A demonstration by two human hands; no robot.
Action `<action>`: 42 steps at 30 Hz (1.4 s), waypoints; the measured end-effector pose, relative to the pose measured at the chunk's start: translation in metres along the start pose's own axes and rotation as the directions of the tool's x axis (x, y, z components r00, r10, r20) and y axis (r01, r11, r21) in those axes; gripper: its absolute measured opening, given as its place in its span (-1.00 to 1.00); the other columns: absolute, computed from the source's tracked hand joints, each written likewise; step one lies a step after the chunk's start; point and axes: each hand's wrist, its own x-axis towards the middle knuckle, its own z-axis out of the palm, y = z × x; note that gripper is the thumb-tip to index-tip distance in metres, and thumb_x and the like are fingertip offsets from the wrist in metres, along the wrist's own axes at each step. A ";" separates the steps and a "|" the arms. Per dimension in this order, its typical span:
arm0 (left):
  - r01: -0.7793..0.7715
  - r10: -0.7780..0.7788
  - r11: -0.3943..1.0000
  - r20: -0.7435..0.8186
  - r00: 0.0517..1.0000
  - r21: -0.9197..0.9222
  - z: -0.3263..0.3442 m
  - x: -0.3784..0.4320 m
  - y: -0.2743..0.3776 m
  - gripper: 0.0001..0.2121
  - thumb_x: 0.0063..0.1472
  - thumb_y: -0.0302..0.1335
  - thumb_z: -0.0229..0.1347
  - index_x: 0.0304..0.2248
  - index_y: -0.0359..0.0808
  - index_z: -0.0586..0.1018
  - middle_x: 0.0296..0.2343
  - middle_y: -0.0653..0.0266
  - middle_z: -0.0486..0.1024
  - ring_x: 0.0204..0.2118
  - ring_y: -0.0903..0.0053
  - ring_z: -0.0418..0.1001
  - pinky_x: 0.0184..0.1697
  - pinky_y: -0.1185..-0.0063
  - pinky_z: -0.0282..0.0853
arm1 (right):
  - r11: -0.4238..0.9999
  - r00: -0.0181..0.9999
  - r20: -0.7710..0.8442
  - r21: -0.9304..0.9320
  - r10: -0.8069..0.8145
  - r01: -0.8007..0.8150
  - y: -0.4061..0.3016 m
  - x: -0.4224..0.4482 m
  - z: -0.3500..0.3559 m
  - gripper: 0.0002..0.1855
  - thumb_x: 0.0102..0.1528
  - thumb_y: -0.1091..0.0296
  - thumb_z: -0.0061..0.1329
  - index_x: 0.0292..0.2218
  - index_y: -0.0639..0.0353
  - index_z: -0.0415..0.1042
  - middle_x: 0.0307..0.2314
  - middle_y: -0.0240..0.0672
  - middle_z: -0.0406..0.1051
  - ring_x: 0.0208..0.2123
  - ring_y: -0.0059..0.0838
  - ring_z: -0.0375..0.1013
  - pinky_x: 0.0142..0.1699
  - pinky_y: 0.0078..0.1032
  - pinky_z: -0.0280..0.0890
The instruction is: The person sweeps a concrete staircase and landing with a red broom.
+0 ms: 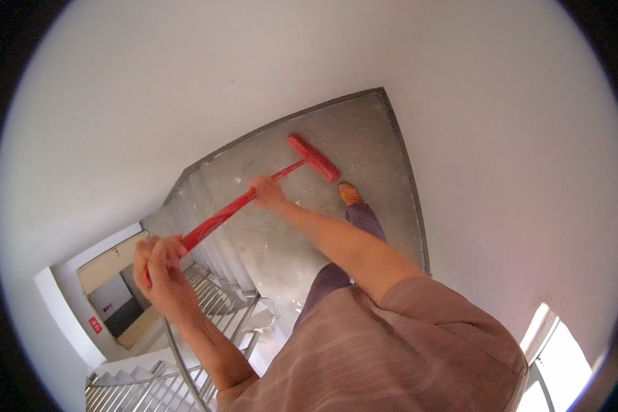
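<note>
A broom with a red handle and a red head [314, 158] is held slantwise before me, its head at the grey concrete floor of a stair landing [350, 129]. My left hand [162, 270] grips the upper end of the handle, at the left. Farther down the handle [221, 215], my right hand [268, 192] is closed around it, slightly blurred. The broom head lies just beyond my foot in a brown shoe [349, 193]. Pale spots mark the floor near the right hand. Whether the bristles touch the floor cannot be told.
White walls [484, 129] with a dark skirting [409, 170] meet at the landing's far corner. Concrete steps [206, 226] go off at the left. A metal stair railing [177, 350] stands at the lower left, near a doorway [118, 293] with a red sign [95, 325]. A bright window [561, 360] is at the lower right.
</note>
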 end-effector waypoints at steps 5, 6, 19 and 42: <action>-0.019 0.003 0.972 0.068 0.998 0.233 0.028 -0.003 0.035 -0.75 0.20 -0.60 0.05 -0.62 -0.30 0.30 -0.64 0.28 0.37 -0.57 0.56 0.33 -0.39 0.53 0.32 | 0.944 0.990 0.138 0.331 -0.041 -0.007 -0.034 -0.007 0.017 -0.84 -0.02 0.36 0.08 -0.48 0.19 0.36 -0.50 -0.11 0.41 -0.30 0.02 0.46 -0.21 -0.10 0.32; -0.005 -0.021 0.962 0.094 0.995 0.274 0.044 -0.007 0.045 -0.75 0.19 -0.59 0.06 -0.62 -0.30 0.31 -0.64 0.26 0.39 -0.58 0.56 0.34 -0.40 0.53 0.32 | 0.926 0.982 0.184 0.376 -0.046 -0.027 -0.037 -0.015 0.012 -0.85 -0.01 0.37 0.07 -0.48 0.19 0.37 -0.50 -0.11 0.42 -0.31 0.04 0.46 -0.22 -0.07 0.33; 0.056 0.046 0.929 0.266 0.963 -0.366 0.059 0.100 0.003 -0.77 0.19 -0.56 0.01 -0.59 -0.22 0.26 -0.70 0.38 0.19 -0.62 0.58 0.19 -0.32 0.44 0.31 | 0.959 0.945 -0.244 -0.130 0.217 -0.254 0.010 0.032 -0.188 -0.88 0.05 0.28 0.08 -0.37 0.08 0.56 -0.39 -0.18 0.52 -0.22 -0.04 0.49 -0.12 -0.13 0.34; 0.027 0.004 0.995 -0.310 0.951 0.096 -0.073 0.075 0.004 -0.75 0.29 -0.57 0.00 -0.54 -0.24 0.25 -0.61 0.36 0.18 -0.49 0.56 0.22 -0.02 0.38 0.35 | 0.998 0.963 0.267 0.045 -0.047 0.036 -0.097 0.102 0.073 -0.89 0.00 0.31 0.07 -0.45 0.09 0.42 -0.40 -0.19 0.47 -0.19 -0.05 0.47 -0.13 -0.11 0.40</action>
